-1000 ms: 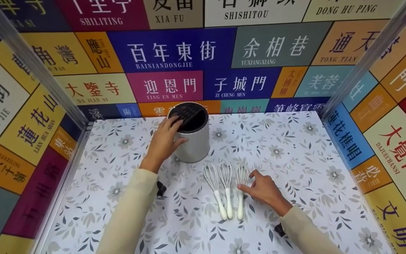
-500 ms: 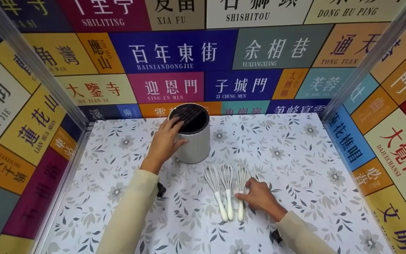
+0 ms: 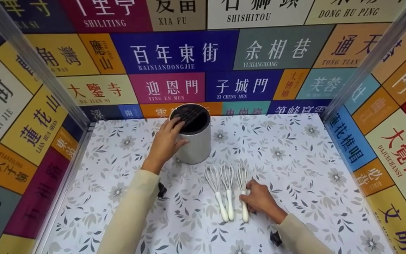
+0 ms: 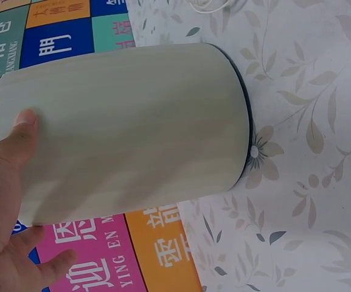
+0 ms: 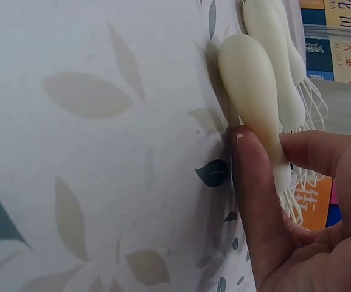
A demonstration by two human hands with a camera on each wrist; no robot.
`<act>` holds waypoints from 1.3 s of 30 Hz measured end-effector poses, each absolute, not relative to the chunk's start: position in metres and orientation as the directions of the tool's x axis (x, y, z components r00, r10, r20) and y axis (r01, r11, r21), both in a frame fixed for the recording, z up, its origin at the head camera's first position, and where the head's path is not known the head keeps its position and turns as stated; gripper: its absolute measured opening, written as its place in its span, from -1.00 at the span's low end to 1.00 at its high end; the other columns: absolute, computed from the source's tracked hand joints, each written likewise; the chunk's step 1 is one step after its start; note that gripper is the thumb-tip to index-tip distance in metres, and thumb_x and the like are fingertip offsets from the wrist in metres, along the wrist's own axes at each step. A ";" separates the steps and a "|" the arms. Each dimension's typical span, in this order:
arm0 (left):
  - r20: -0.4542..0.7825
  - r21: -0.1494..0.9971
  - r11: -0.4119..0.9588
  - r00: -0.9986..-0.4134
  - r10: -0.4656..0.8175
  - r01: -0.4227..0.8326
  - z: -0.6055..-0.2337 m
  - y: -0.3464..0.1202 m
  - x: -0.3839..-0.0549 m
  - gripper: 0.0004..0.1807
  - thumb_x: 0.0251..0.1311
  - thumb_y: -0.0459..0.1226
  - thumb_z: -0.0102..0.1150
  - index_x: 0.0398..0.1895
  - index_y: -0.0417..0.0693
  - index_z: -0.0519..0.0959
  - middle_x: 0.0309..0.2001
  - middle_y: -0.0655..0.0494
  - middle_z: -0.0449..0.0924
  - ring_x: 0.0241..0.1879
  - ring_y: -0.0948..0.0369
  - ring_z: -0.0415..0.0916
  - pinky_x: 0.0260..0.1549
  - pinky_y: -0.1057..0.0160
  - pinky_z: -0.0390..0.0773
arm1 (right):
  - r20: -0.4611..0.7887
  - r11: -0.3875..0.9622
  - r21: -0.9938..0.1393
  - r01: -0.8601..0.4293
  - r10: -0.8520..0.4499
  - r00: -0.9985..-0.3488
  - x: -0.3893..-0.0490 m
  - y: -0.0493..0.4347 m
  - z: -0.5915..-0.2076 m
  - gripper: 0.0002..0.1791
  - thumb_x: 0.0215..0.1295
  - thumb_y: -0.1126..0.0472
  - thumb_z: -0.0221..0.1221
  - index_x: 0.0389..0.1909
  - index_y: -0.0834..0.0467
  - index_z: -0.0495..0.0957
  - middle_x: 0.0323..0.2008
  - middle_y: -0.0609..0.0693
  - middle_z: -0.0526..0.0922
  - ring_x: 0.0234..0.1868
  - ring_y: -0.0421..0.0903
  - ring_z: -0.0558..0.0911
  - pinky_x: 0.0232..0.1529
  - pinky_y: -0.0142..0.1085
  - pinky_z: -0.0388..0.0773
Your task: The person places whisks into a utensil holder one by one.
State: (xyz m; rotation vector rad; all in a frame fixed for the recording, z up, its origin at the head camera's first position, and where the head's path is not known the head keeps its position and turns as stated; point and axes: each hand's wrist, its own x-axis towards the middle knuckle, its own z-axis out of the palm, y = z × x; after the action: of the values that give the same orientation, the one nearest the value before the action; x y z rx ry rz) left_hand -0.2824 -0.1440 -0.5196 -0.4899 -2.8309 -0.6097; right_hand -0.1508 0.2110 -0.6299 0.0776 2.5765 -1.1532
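Three small whisks with wire loops and white handles lie side by side on the patterned tabletop. My right hand pinches the rightmost whisk by its handle, thumb on one side and a finger on the other. The left whisk and the middle whisk lie just beside it. Farther back stands a grey, round utensil holder with a black slotted piece inside its mouth. My left hand holds it at the left, fingers at the rim and thumb against the wall.
The flower-patterned tabletop is bounded by walls of colourful sign panels at the back and both sides. Metal posts stand at the rear corners. The holder is close to the back wall.
My right hand has slid down from the rightmost whisk's wires to its handle and taken hold. That whisk has shifted slightly right, away from the others. My left hand stays at the holder.
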 end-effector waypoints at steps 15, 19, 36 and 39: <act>0.282 0.351 0.860 -0.918 0.280 0.370 -0.520 -0.144 -0.283 -0.25 0.28 0.08 0.31 0.49 0.07 0.38 0.54 -0.01 0.24 0.53 -0.13 0.16 0.46 -0.20 0.27 | -0.261 0.677 -0.720 0.152 -0.061 -0.963 -0.157 0.215 -0.625 -0.63 0.21 0.17 0.34 -0.02 0.22 0.50 -0.70 0.00 0.59 -0.77 0.01 0.63 -0.76 -0.24 0.55; 0.276 0.355 0.859 -0.919 0.280 0.368 -0.520 -0.144 -0.283 -0.24 0.28 0.09 0.31 0.49 0.07 0.37 0.54 0.00 0.23 0.54 -0.13 0.15 0.47 -0.20 0.26 | -0.258 0.662 -0.734 0.152 -0.065 -0.964 -0.158 0.215 -0.622 -0.62 0.23 0.17 0.33 -0.01 0.21 0.49 -0.69 0.00 0.63 -0.74 0.06 0.66 -0.74 -0.22 0.58; 0.246 0.384 0.857 -0.933 0.264 0.344 -0.521 -0.145 -0.284 -0.24 0.26 0.09 0.31 0.50 0.14 0.36 0.57 0.04 0.19 0.56 -0.10 0.11 0.43 -0.28 0.28 | -0.251 0.609 -0.777 0.157 -0.072 -0.965 -0.167 0.218 -0.606 -0.57 0.25 0.15 0.35 0.07 0.19 0.47 -0.56 0.01 0.66 -0.65 0.17 0.70 -0.66 -0.15 0.63; 0.265 0.382 0.851 -0.925 0.271 0.359 -0.521 -0.145 -0.283 -0.24 0.26 0.08 0.33 0.49 0.12 0.37 0.56 0.03 0.21 0.56 -0.11 0.12 0.41 -0.30 0.29 | -0.247 0.600 -0.784 0.157 -0.069 -0.966 -0.168 0.218 -0.604 -0.57 0.25 0.16 0.36 0.07 0.19 0.47 -0.54 0.02 0.68 -0.66 0.12 0.70 -0.63 -0.12 0.65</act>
State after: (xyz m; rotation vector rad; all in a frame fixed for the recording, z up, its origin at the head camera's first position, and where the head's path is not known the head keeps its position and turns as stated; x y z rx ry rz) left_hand -0.2833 -0.1455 -0.5211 -0.4869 -2.8261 -0.6416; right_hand -0.1684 0.2178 -0.6035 0.0722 2.5770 -1.2989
